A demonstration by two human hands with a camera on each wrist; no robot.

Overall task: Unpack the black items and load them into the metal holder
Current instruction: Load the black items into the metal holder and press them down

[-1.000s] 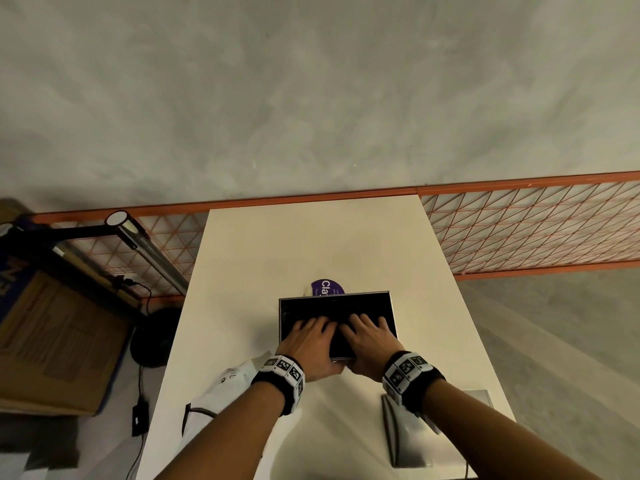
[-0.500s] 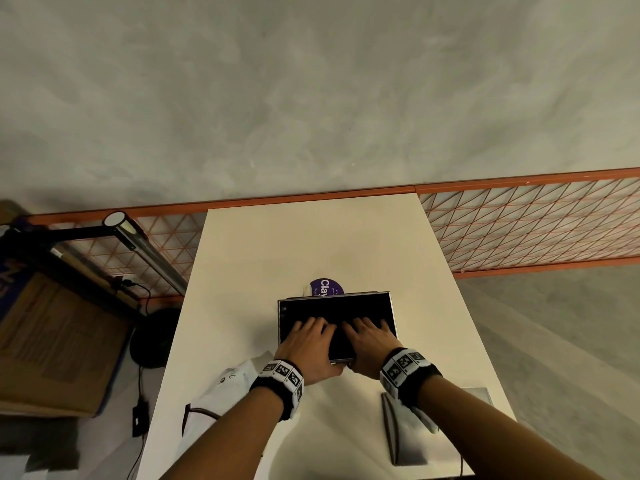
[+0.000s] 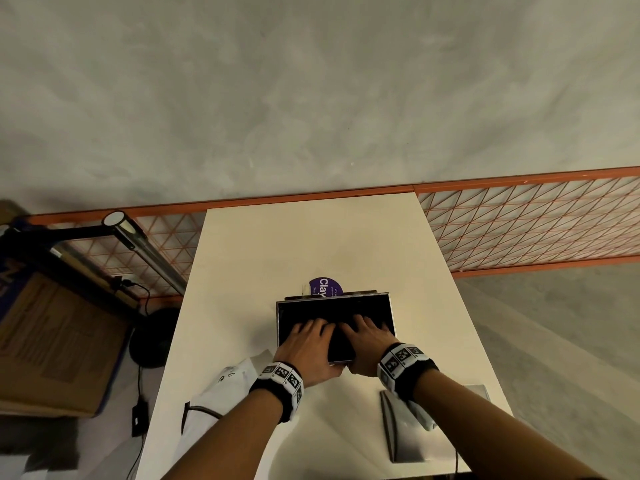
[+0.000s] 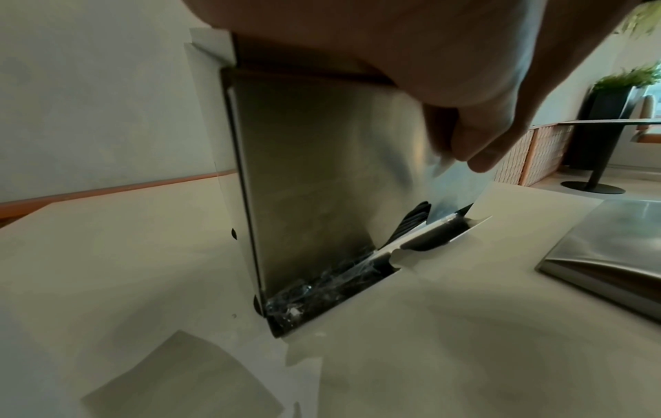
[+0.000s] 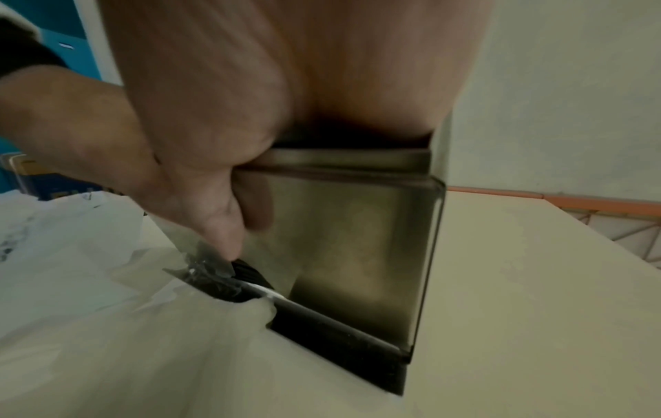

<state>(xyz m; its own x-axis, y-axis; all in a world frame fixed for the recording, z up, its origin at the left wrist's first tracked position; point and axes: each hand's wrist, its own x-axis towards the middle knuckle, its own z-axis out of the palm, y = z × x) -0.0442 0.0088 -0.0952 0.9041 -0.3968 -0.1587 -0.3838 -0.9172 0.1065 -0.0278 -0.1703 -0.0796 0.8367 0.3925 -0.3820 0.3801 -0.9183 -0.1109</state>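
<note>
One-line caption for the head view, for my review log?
Both hands, left hand and right hand, reach into the upright metal holder on the table.

Two hands (image 3: 308, 348), one metal holder (image 3: 282, 313), one table (image 3: 311, 244).

The metal holder (image 3: 335, 306) is stood upright at the middle of the table (image 3: 311, 244). A round label (image 3: 325, 286) is seen just behind it. A second metal piece (image 3: 408, 431) is laid near the right front edge, and a plastic bag (image 3: 221, 393) is spread at the left front. Both hands are placed on the holder's near rim, the left hand (image 3: 306, 351) left of the right hand (image 3: 367, 344).
</note>
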